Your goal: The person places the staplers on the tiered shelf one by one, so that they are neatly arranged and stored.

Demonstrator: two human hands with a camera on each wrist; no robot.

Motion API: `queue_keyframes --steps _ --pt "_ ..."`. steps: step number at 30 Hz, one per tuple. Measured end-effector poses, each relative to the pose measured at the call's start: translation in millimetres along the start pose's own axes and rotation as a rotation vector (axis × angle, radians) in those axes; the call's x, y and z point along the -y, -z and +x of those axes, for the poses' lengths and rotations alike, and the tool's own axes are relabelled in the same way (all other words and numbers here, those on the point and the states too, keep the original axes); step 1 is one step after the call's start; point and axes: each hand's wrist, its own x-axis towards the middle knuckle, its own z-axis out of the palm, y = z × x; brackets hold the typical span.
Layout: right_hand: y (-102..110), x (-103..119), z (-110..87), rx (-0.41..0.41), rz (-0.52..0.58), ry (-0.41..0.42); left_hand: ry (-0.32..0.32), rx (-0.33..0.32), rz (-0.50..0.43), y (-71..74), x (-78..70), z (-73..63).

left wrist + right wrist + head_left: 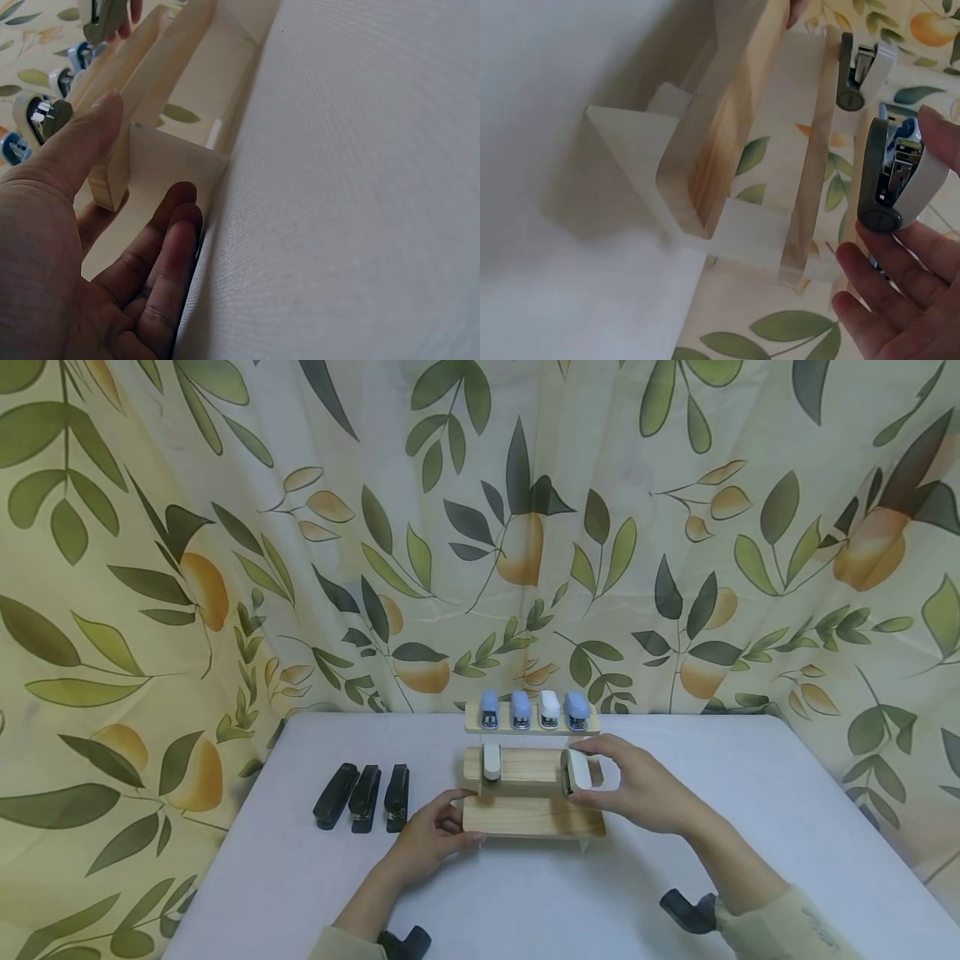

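My right hand (647,783) pinches a white and dark grey stapler (579,770) between thumb and fingers at the right part of the middle step of a tiered wooden rack (534,819). In the right wrist view this stapler (877,172) appears beside the step; contact with the wood is hard to tell. My left hand (431,837) grips the left end of the rack's lowest board, its thumb and index finger on either side of the wood (109,176). Another white stapler (491,762) stands on the middle step's left part.
Three small blue staplers (521,710) and a white one (549,710) line the top step. Left of the rack, three black staplers (365,799) lie side by side on the white table (247,893). A leaf-patterned curtain (315,635) hangs behind.
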Motion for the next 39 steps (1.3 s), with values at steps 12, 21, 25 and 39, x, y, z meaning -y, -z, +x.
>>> queue_keyframes --steps 12,21,25,39 --pt "-15 5 13.0 0.013 0.051 0.0 -0.006 0.008 -0.009 -0.1 3.0 2.0" --pt "-22 8 19.6 0.016 0.07 0.023 -0.011 0.011 -0.007 0.0 2.7 1.7" --pt "-25 9 22.0 0.018 0.074 0.025 -0.013 0.008 -0.003 -0.5 2.9 1.8" --pt "-35 13 32.2 0.021 0.088 0.03 -0.002 0.006 -0.006 0.1 1.5 1.1"
